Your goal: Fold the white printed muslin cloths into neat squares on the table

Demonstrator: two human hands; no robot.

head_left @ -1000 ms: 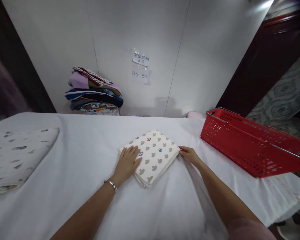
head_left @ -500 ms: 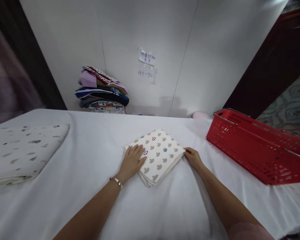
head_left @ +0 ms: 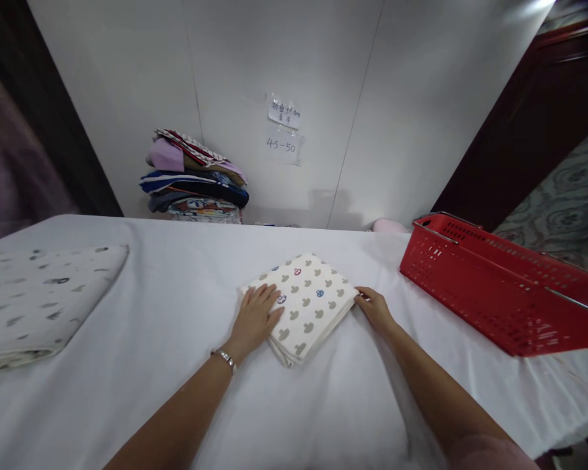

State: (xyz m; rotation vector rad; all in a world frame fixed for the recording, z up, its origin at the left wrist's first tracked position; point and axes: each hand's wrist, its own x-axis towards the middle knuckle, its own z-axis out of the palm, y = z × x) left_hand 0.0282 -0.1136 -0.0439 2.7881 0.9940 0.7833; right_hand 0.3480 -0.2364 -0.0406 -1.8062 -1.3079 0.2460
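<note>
A folded cream cloth (head_left: 308, 301) printed with grey, blue and red mushroom shapes lies turned cornerwise on the white-covered table (head_left: 186, 274). My left hand (head_left: 257, 314) rests flat on its left side, fingers stretched out, a bracelet at the wrist. At the cloth's right corner, my right hand (head_left: 374, 308) pinches the edge between thumb and fingers. The layers show along the cloth's lower right side.
On the left lies a larger folded white cloth (head_left: 44, 300) with small dark prints. A red perforated basket (head_left: 490, 294) with metal handles stands at the right. Stacked folded fabrics (head_left: 196, 179) sit by the wall, near taped paper signs (head_left: 283, 130).
The whole view has shifted slightly, so things sit a little further left. Both hands keep their places on the mushroom-print cloth, which looks the same.
</note>
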